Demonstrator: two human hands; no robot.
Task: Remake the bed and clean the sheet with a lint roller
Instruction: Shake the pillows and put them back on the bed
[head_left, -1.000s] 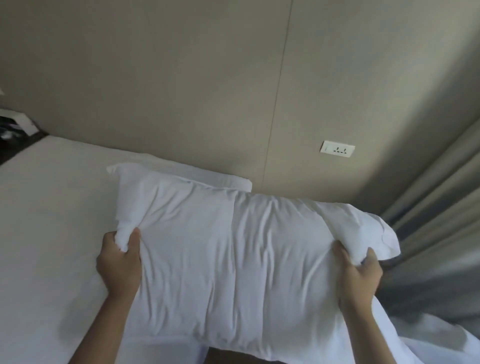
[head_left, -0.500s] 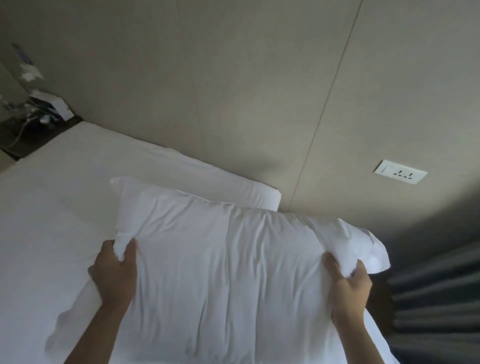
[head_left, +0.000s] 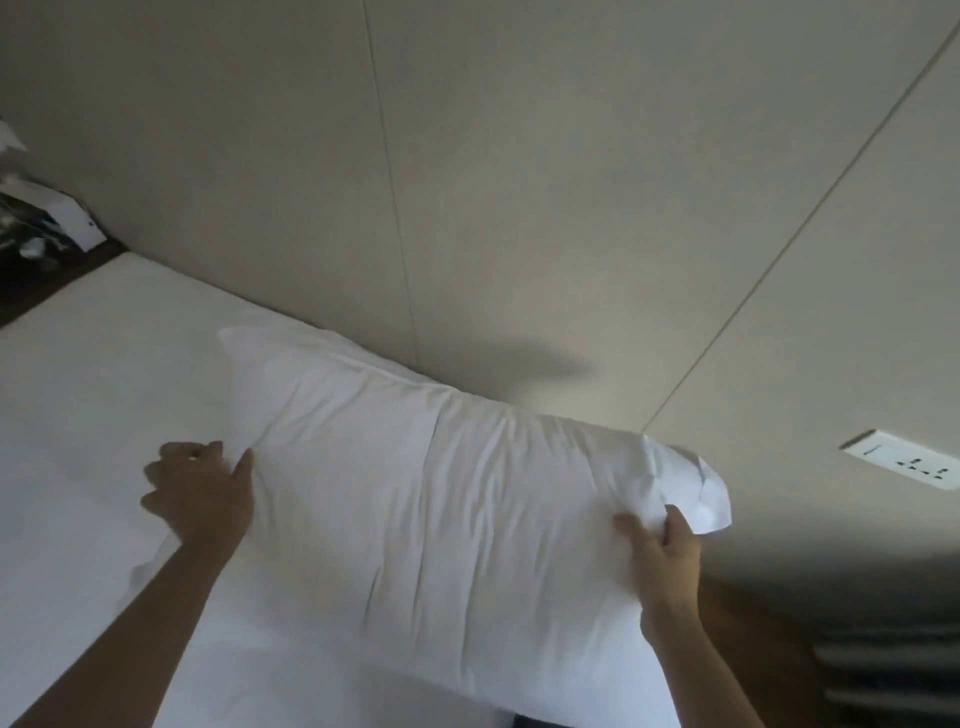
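Lying lengthwise along the head of the bed, a white pillow (head_left: 415, 509) is resting on the white sheet (head_left: 78, 415), its far edge close to the beige panelled wall (head_left: 519, 182). The right hand (head_left: 662, 553) is pinching the pillow's right corner, fabric bunched between thumb and fingers. The left hand (head_left: 200, 493) is lying at the pillow's left end with fingers loosely spread, thumb touching the case; whether it is gripping any cloth cannot be told. A white wall socket (head_left: 906, 460) is sitting on the wall to the right, and a dark bedside surface (head_left: 36, 275) with clutter is showing at far left.
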